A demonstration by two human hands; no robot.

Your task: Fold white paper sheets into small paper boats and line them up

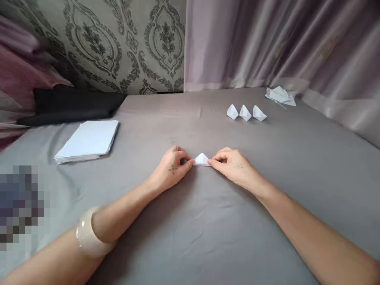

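Observation:
A small white folded paper piece lies on the grey sheet in the middle. My left hand pinches its left corner with curled fingers. My right hand pinches its right corner the same way. Both hands rest on the sheet, one on each side of the paper. My left forearm wears a pale bangle.
A stack of white paper sheets lies at the left. Three folded white paper shapes stand in a row at the back right, with crumpled paper scraps behind them. A dark cushion lies at the back left. Curtains hang behind.

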